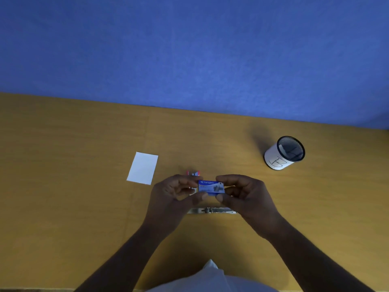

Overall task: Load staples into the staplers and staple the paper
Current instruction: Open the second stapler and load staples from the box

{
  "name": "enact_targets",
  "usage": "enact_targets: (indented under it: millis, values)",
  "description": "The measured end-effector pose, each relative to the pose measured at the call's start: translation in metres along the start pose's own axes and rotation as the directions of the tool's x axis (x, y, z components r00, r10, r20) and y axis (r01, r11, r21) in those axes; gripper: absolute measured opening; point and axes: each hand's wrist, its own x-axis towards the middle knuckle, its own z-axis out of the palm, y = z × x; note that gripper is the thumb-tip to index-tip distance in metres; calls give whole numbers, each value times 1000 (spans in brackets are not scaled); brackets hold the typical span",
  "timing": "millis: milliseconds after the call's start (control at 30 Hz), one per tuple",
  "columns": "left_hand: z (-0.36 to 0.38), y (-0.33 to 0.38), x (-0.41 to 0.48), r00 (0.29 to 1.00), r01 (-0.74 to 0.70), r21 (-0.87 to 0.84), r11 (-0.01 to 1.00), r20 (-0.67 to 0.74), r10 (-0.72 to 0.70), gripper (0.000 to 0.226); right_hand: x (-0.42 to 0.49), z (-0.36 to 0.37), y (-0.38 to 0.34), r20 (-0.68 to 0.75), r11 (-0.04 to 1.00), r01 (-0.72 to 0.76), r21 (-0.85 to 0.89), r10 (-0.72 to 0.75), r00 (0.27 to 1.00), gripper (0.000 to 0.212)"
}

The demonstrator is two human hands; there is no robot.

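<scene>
Both hands, left (175, 191) and right (242, 191), pinched the staple box (211, 188) above the desk (84, 207), the paper (143, 167) lying left. Opened carelessly, it could spill staples (the steel stapler (211, 210) lay just beneath).

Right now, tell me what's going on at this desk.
A person is holding a small blue staple box above the desk, the left hand and right hand each pinching one end. A silver stapler lies on the desk beneath the hands, and a red stapler peeks out behind them. The white paper lies to the left, untouched. A mesh cup stands off to the right.
</scene>
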Motion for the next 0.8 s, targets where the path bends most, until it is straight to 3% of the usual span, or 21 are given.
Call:
enact_targets:
  millis: [100, 300, 400, 467, 567, 667, 800]
  values:
    - [0, 5, -1, 1000, -21, -28, 999, -6, 21, 25, 0, 0, -6, 16, 999, 38, 35, -39, 999, 38]
    - [-2, 18, -1, 990, -137, 145, 980, -8, 140, 27, 4, 0, -15, 37, 993, 74, 94, -78, 996, 36]
    - [-4, 22, -2, 989, -143, 119, 983, -6, 145, 22, 3, -2, -22, 73, 993, 83, 84, -89, 993, 37]
    - [-6, 25, -1, 996, -83, 22, 996, 41, 82, 31, 2, -2, -26, 88, 995, 90, 33, -93, 992, 38]
    - [-8, 35, 3, 970, 107, -136, 985, 233, -73, 54, -2, 4, -34, 123, 989, 128, -76, -118, 985, 44]
    - [-6, 42, 5, 955, 59, -21, 998, 294, -50, 44, -3, 7, -41, 122, 982, 152, -116, -138, 983, 42]
    - [-8, 45, 2, 974, 36, -94, 995, 225, -14, 37, -3, 5, -44, 111, 987, 151, -54, -144, 983, 38]
